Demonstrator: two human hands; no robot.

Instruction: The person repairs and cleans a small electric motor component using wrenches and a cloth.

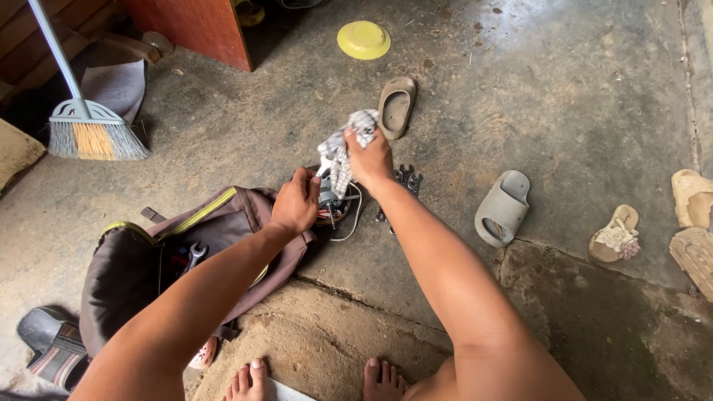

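Observation:
My left hand [295, 202] grips a small electric motor [329, 202] with a white part and copper windings, held just above the concrete floor. My right hand [369, 157] is closed on a checked grey-and-white cloth [343, 152] that hangs against the top of the motor. A white wire [355, 219] loops down from the motor to the floor. Several metal wrenches [405, 182] lie on the floor just right of my right wrist.
An open brown tool bag [223, 215] with a wrench inside [194, 255] lies left. Slippers [396, 106] [503, 208], sandals [615, 234] and a yellow lid [363, 39] are scattered on the floor. A broom [93, 130] leans at far left. My bare feet [249, 380] rest at the bottom.

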